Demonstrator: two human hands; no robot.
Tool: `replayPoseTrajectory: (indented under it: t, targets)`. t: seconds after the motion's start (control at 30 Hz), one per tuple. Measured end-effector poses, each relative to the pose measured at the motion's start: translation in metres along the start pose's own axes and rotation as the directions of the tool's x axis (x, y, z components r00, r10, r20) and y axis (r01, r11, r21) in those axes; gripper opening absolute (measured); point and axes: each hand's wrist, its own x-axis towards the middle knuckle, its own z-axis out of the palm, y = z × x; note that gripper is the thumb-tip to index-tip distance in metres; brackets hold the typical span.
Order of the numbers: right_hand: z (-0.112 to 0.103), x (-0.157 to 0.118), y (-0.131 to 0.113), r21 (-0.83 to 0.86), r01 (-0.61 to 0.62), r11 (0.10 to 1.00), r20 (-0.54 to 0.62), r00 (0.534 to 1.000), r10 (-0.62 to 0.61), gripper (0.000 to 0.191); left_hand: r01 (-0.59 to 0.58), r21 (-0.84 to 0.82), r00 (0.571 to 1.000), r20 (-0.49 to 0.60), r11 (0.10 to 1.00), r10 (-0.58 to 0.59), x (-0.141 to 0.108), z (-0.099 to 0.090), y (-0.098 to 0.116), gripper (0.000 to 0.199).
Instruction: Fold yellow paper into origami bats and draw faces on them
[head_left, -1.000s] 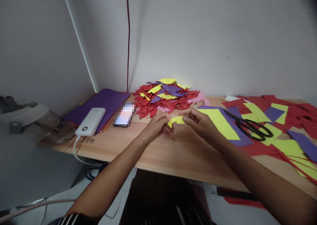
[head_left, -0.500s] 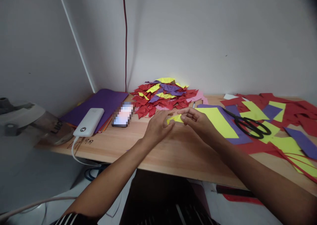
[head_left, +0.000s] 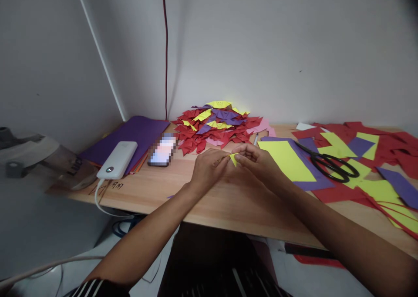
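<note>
A small folded piece of yellow paper is pinched between my two hands above the wooden table. My left hand is closed on its left side, thumb and fingers together. On the other side my right hand grips it between thumb and fingers. Most of the paper is hidden by the fingers; a pointed corner shows between them. Just beyond the hands lies a heap of folded paper shapes in red, yellow, purple and pink, some with faces drawn on them.
Yellow sheets on purple paper lie right of my hands, beside black-handled scissors and red, yellow and purple scraps. To the left are a phone, a white power bank with a cable, purple sheets and a clear container.
My hands have come closer together around the yellow paper. Less of it shows now, and a corner points downward between the fingers.
</note>
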Motion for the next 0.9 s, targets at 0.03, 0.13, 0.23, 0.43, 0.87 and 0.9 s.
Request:
replayPoseTrajectory:
  t: [0.03, 0.13, 0.23, 0.43, 0.87, 0.9]
  targets:
    - [0.000, 0.000, 0.001, -0.013, 0.007, 1.000, -0.001, 1.000, -0.007, 0.023, 0.006, -0.005, 1.000, 0.002, 1.000, -0.006, 0.000, 0.000, 0.000, 0.020]
    - [0.001, 0.000, 0.002, -0.117, 0.031, 0.993, -0.018, 0.999, -0.033, 0.018, 0.011, -0.005, 1.000, 0.023, 1.000, -0.010, -0.001, 0.001, 0.000, 0.020]
    - [0.000, -0.001, 0.001, -0.249, 0.060, 0.967, -0.037, 0.997, -0.072, 0.013, 0.002, -0.001, 0.999, 0.033, 1.000, -0.002, -0.001, 0.001, -0.001, 0.021]
    - [-0.002, -0.003, -0.003, -0.413, 0.092, 0.906, -0.035, 0.993, -0.117, 0.011, -0.005, -0.026, 0.999, 0.038, 1.000, 0.006, -0.002, 0.004, -0.003, 0.020]
    - [-0.007, 0.002, 0.008, -0.736, 0.326, 0.593, 0.002, 0.877, -0.481, 0.013, 0.502, -0.434, 0.859, 0.349, 0.748, -0.374, -0.001, 0.004, 0.002, 0.035]
    - [-0.007, 0.002, 0.009, -0.746, 0.352, 0.566, 0.018, 0.859, -0.511, 0.015, 0.550, -0.500, 0.832, 0.396, 0.669, -0.388, 0.000, 0.006, 0.001, 0.036]
